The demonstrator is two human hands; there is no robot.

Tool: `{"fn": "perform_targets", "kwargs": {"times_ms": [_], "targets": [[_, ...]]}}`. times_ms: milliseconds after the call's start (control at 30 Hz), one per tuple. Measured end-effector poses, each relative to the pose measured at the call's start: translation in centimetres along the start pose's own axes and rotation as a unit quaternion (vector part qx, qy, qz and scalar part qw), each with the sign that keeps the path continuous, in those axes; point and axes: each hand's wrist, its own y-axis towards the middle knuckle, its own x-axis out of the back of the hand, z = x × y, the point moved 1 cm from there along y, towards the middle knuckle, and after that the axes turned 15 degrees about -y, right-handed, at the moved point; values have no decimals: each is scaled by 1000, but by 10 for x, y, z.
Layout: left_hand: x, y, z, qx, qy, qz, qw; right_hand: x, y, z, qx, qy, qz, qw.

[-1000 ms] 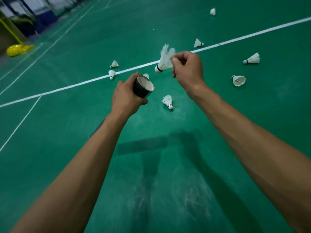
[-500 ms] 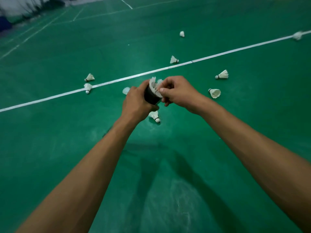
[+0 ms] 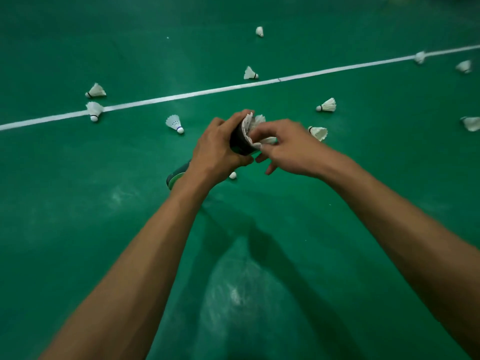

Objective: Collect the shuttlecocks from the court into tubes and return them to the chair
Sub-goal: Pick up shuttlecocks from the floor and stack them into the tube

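My left hand (image 3: 215, 149) grips a black tube (image 3: 240, 142) tilted up to the right; its lower end pokes out below my wrist. White feathers of a shuttlecock (image 3: 253, 123) stick out of the tube's mouth. My right hand (image 3: 291, 149) pinches those feathers at the rim with thumb and forefinger, the other fingers spread. Several loose shuttlecocks lie on the green court: one (image 3: 176, 123) left of the tube, one (image 3: 319, 133) just behind my right hand, another (image 3: 327, 105) farther right. A white cork (image 3: 233, 175) peeks out under my left hand.
A white court line (image 3: 181, 96) runs across the floor from low left to high right. More shuttlecocks lie by it at the left (image 3: 94, 110), beyond it at the middle (image 3: 250, 73), and at the far right (image 3: 471, 123). My shadow falls on the floor below my arms.
My right hand brought the shuttlecock down from the air into the tube's mouth and now presses on its feathers. The view has shifted, with the loose shuttlecocks appearing nearer.
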Motion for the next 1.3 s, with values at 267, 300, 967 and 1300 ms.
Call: {"fn": "perform_targets", "kwargs": {"times_ms": [267,300,967,1300], "targets": [[-4,28,-9,-16,-57,-39,998,32,-5,11,-60,-221,-163,960],[-7,31,-13,-18,-51,-39,998,36,-9,13,-59,-236,-161,957],[48,1,42,66,117,-70,988,-60,72,23,17,55,79,995],[50,-2,58,102,173,-77,977,-58,89,31,57,-5,160,986]]}}
